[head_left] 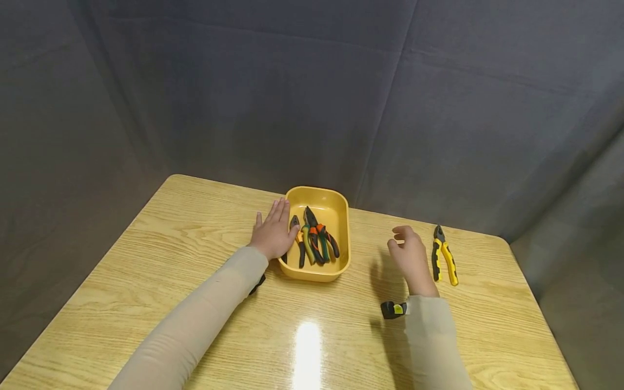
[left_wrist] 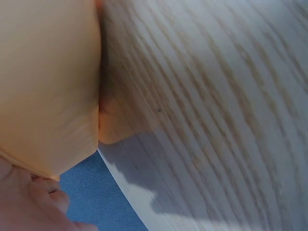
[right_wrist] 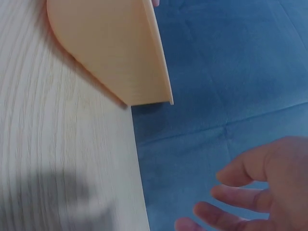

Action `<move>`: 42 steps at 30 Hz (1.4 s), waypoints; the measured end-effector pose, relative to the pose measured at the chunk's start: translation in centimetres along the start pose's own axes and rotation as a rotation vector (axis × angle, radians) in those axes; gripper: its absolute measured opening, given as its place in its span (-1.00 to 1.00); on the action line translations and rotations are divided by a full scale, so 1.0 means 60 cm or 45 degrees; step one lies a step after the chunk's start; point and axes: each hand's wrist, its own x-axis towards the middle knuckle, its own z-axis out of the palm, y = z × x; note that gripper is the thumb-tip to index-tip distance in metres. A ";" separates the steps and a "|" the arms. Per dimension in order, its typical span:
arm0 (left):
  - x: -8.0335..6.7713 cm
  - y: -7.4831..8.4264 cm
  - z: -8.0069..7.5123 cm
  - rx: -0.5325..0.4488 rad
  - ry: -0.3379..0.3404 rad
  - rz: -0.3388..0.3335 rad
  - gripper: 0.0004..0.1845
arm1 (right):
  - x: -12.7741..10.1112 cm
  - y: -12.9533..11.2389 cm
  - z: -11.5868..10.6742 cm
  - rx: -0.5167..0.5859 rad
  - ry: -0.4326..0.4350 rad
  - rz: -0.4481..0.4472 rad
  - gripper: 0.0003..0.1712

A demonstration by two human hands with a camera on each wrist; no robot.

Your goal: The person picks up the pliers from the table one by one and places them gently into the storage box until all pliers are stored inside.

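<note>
A yellow plastic bin [head_left: 312, 275] stands near the table's far edge with several pliers [head_left: 313, 233] inside. Their handles are orange and black, or green and yellow. My left hand [head_left: 272, 234] rests on the bin's left rim with its fingers straight; the left wrist view shows that hand [left_wrist: 29, 202] at the bin's wall [left_wrist: 48, 86]. To the right of the bin, my right hand [head_left: 410, 259] is above the table, fingers loosely bent and holding nothing. Just right of it lies a pair of yellow-and-black pliers [head_left: 441, 238]. The right wrist view shows the hand [right_wrist: 284, 187] apart from the bin [right_wrist: 106, 48].
The light wood table [head_left: 195, 227] has rounded far corners. Behind it and at both sides hangs a dark grey cloth [head_left: 253, 97]. A bright glare patch lies on the tabletop in front of the bin.
</note>
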 end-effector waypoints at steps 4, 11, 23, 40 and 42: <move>0.000 0.001 0.001 -0.002 -0.005 -0.004 -0.20 | -0.005 0.007 -0.007 0.005 0.000 0.029 -0.49; 0.001 0.000 0.001 0.012 0.003 -0.010 -0.20 | -0.008 0.022 -0.022 0.003 0.014 0.064 -0.47; 0.007 -0.005 0.008 0.003 0.025 0.002 -0.18 | -0.008 0.058 -0.043 -0.018 0.019 0.122 -0.43; 0.008 -0.007 0.011 0.008 0.027 -0.007 -0.17 | -0.013 0.092 -0.061 -0.015 0.090 0.171 -0.40; 0.008 -0.007 0.011 0.004 0.028 -0.003 -0.17 | -0.013 0.096 -0.064 -0.016 0.086 0.182 -0.39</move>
